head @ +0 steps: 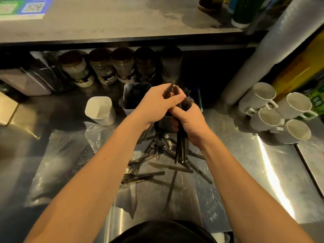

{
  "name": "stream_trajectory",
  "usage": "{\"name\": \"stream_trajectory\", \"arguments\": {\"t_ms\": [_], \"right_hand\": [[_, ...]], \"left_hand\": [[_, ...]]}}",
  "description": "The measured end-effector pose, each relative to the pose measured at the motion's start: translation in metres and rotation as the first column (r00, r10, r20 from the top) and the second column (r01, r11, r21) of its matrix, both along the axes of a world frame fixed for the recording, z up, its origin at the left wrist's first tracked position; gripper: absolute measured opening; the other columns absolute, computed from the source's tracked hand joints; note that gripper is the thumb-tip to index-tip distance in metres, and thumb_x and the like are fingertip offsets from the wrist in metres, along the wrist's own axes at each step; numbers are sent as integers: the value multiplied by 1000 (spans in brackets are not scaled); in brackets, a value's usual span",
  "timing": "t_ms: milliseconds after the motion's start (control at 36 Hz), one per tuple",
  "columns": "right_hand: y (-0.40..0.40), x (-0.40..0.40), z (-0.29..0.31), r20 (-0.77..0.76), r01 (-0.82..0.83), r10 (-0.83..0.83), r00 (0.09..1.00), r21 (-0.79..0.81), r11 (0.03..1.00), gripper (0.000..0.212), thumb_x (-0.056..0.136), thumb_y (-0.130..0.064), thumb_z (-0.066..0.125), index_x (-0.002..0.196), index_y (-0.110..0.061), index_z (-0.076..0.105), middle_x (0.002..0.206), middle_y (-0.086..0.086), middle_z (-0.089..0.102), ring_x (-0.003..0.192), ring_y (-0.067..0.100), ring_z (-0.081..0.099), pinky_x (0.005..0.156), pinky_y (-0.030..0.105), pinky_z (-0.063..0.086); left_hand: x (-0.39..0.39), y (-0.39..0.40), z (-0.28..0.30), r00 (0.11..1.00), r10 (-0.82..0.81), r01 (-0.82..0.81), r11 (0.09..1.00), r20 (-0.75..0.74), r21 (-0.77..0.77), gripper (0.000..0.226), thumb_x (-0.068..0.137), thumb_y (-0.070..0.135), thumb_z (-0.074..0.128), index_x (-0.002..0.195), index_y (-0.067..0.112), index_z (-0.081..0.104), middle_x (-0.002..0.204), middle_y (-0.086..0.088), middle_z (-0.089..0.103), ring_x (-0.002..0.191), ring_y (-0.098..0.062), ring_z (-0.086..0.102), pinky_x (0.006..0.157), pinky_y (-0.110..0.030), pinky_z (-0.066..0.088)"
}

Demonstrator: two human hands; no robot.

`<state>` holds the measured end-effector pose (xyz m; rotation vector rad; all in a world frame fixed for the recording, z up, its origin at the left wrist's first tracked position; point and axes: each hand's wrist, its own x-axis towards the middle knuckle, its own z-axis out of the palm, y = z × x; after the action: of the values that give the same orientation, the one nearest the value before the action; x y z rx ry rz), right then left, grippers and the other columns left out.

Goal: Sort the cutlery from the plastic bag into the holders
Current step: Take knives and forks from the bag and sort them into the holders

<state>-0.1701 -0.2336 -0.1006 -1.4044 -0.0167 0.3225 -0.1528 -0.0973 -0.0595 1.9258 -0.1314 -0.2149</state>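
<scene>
My right hand [189, 125] grips a bundle of dark forks [181, 151], tines up near my thumb, handles hanging below my fist. My left hand [157, 104] pinches a single dark-handled piece [169, 88] at the top of that bundle. Both hands meet above a metal holder [135, 95] with forks in it. Next to it, to the left, stands a white holder [100, 109]. A third holder [164, 124] is mostly hidden under my hands. Loose forks and a knife [168, 167] lie on the clear plastic bag [61, 160] spread on the steel counter.
Several white mugs [277, 111] lie stacked at the right. A row of jars [114, 65] stands under the shelf at the back. A large foil-wrapped roll [263, 55] leans at the right. A clear lidded box [33, 79] sits at the back left.
</scene>
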Motion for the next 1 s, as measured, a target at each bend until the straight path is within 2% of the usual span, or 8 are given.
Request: {"name": "stream_trajectory", "arguments": {"t_ms": [139, 250, 389, 556, 639, 778, 861, 1000], "right_hand": [[-4, 4, -2, 30, -39, 38, 999, 56, 998, 17, 91, -24, 72, 89, -13, 60, 63, -1, 53, 56, 15, 45, 49, 28, 38], [-9, 6, -14, -132, 8, 31, 991, 284, 959, 36, 85, -42, 75, 72, -21, 49, 62, -4, 38, 52, 10, 33, 45, 23, 30], [-13, 3, -18, -287, -20, 199, 937, 525, 851, 25, 98, -31, 54, 79, -17, 44, 62, -5, 34, 47, 6, 32, 40, 18, 27], [-5, 4, -13, -273, -160, 413, 869, 636, 755, 13, 99, -19, 44, 90, -13, 50, 63, -4, 40, 48, 7, 36, 40, 19, 29], [-5, 3, -9, -291, -201, 446, 846, 600, 774, 17, 103, -22, 42, 93, -11, 51, 67, -3, 41, 50, 6, 36, 42, 18, 31], [-6, 0, -9, -301, -223, 393, 869, 470, 854, 20, 105, -19, 43, 113, -7, 57, 73, 3, 52, 53, 10, 46, 43, 19, 39], [-9, -1, -14, -318, -218, 361, 877, 405, 888, 19, 105, -15, 44, 116, -5, 56, 76, 6, 57, 52, 13, 51, 44, 21, 42], [-16, 0, -34, -455, -11, 165, 875, 323, 946, 13, 101, -11, 43, 102, -8, 55, 69, 2, 52, 47, 10, 42, 39, 19, 33]], "left_hand": [[-2, 2, 2, 994, 79, -96, 961, -77, -260, 12, 100, 28, 58, 94, 27, 68, 82, 12, 68, 76, -8, 61, 63, -23, 48], [9, 20, 5, 968, 212, -250, 756, -134, -605, 17, 106, 24, 45, 96, 19, 58, 80, 8, 66, 62, -5, 41, 49, -19, 27], [17, 29, 7, 899, 436, -408, 811, -31, -419, 24, 107, 28, 40, 90, 18, 55, 56, 10, 49, 61, -8, 52, 58, -24, 46], [11, 9, -4, 994, 77, -75, 996, -71, 40, 15, 93, 31, 68, 98, 16, 67, 54, 18, 48, 47, 4, 44, 49, -10, 35], [6, 9, -11, 991, 59, -61, 998, -120, -13, 15, 95, 24, 66, 99, 9, 68, 56, 15, 53, 47, 5, 47, 47, -8, 36], [7, 18, -21, 978, 186, -194, 977, -91, -92, 12, 99, 25, 58, 88, 25, 62, 62, 13, 52, 55, -3, 48, 52, -18, 39], [14, 22, -13, 913, 396, -408, 886, -101, -221, 17, 104, 27, 50, 89, 27, 57, 67, 9, 50, 54, -2, 42, 49, -20, 35], [37, 36, 8, 759, 647, -579, 718, 66, -387, 16, 106, 32, 41, 95, 26, 51, 79, 9, 67, 79, -8, 60, 75, -29, 50]]}}
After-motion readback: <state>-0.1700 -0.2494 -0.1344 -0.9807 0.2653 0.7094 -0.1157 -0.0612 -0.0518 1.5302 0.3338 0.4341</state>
